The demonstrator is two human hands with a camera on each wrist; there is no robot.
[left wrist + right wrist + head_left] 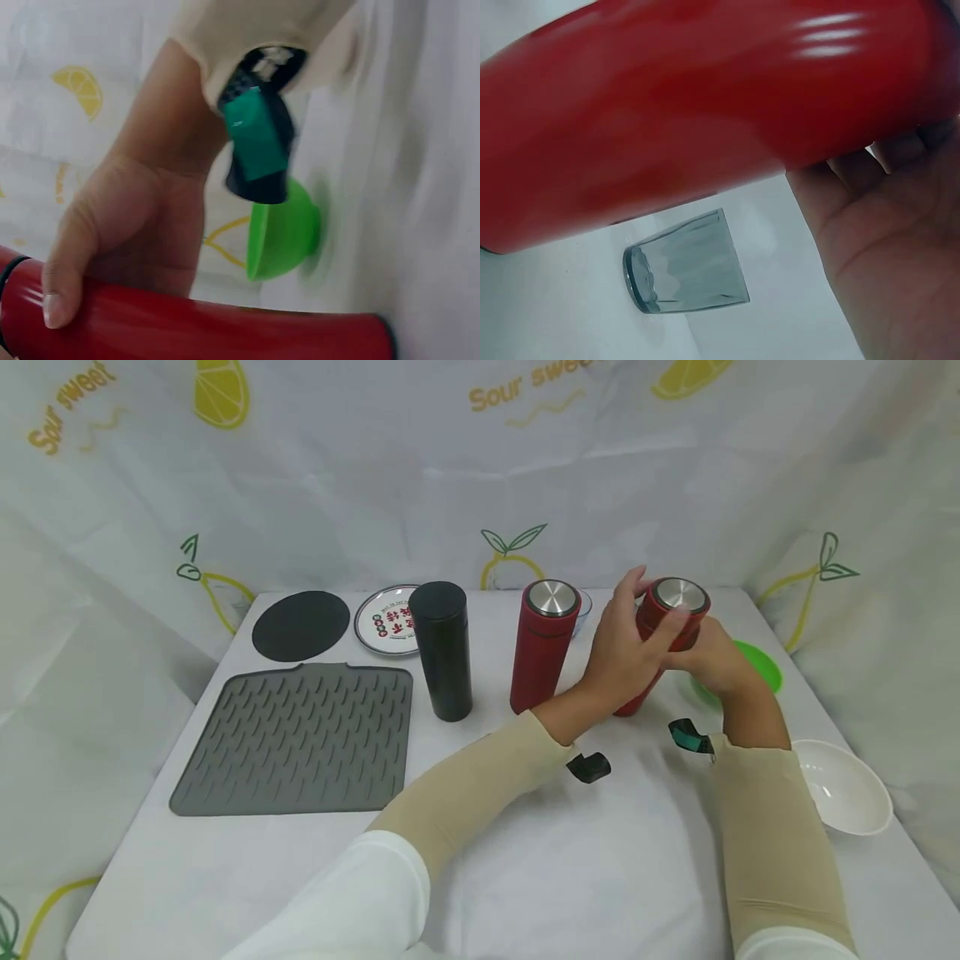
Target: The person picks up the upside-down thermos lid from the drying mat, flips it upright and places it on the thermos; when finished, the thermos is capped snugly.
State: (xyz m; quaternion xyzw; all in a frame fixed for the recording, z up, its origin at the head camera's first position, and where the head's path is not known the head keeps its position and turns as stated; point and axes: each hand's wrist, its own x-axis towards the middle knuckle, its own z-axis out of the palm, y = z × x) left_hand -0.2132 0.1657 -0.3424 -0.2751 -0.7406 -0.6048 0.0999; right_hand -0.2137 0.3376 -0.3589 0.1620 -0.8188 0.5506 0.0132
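Both hands are on a red thermos flask [634, 700] with a steel-topped lid [681, 594], at the right of the table. My left hand [624, 643] grips its upper end from the left, thumb across the front. From the right, my right hand [716, 656] holds the body just below. The right thumb lies along the red flask [225, 334] in the left wrist view. The flask stands roughly upright, its base at the tabletop. A second red flask [542, 652] stands to the left, untouched. Behind it is a clear glass [690, 266], partly hidden in the head view.
A black flask [442, 652] stands left of centre, before a round printed plate [382, 622]. Further left lie a black round mat [302, 627] and a grey ridged mat [300, 735]. On the right are a green bowl [763, 670] and a white bowl [843, 789].
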